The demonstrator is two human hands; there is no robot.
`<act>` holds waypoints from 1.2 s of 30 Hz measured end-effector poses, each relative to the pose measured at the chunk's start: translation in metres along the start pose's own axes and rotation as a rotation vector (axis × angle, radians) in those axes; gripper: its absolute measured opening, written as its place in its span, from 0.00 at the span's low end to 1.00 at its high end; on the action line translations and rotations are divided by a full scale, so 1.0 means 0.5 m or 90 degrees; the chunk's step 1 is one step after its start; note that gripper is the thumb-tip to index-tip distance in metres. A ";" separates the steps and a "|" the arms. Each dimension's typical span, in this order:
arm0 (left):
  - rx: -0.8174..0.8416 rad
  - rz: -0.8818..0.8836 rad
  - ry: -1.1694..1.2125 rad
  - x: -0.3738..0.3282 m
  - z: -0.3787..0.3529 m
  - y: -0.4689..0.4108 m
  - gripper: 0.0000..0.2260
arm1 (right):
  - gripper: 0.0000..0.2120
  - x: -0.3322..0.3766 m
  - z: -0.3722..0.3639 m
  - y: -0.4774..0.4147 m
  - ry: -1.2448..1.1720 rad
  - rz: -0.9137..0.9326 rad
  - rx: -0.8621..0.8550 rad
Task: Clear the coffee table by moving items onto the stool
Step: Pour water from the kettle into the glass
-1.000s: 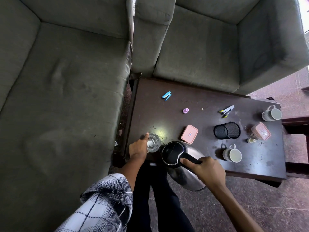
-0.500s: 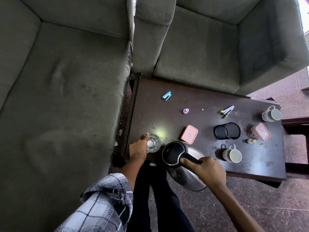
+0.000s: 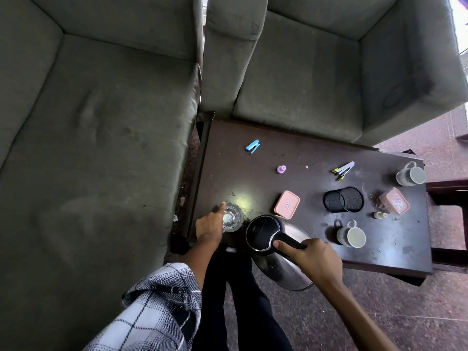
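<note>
nothing moved — kettle in right hand

A home sitting room: two grey-green upholstered sofas meet at a corner around a low dark wooden bench on a speckled stone floor. Household things lie on it: mugs, a steel kettle, a pink lunchbox, a mesh pen holder.

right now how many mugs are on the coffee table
2. One mug lies tipped at the table's far right end, opening facing right. The other mug lies near the front edge, right of the kettle. Nothing seems to hide more.
</note>
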State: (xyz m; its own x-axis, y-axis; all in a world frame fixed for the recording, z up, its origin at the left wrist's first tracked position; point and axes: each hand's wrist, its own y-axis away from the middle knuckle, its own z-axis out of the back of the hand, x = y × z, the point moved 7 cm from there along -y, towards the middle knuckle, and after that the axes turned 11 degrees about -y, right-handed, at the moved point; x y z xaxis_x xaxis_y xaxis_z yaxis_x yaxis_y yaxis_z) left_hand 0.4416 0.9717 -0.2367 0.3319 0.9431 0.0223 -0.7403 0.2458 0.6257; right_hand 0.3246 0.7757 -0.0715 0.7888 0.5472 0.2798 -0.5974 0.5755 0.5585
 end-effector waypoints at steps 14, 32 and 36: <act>0.000 0.002 0.001 0.000 0.003 0.004 0.30 | 0.34 0.005 0.000 0.000 0.002 0.011 -0.001; 0.001 -0.001 0.004 -0.001 0.008 0.006 0.28 | 0.35 0.006 0.000 -0.001 0.004 -0.005 0.013; 0.001 -0.001 0.002 0.000 0.007 0.005 0.29 | 0.35 0.006 0.001 -0.003 0.002 -0.004 0.013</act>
State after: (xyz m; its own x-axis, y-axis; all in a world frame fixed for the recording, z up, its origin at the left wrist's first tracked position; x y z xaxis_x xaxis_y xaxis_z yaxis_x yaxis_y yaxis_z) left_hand 0.4416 0.9715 -0.2322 0.3321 0.9430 0.0190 -0.7385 0.2474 0.6273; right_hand 0.3281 0.7761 -0.0709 0.7919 0.5458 0.2738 -0.5894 0.5661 0.5762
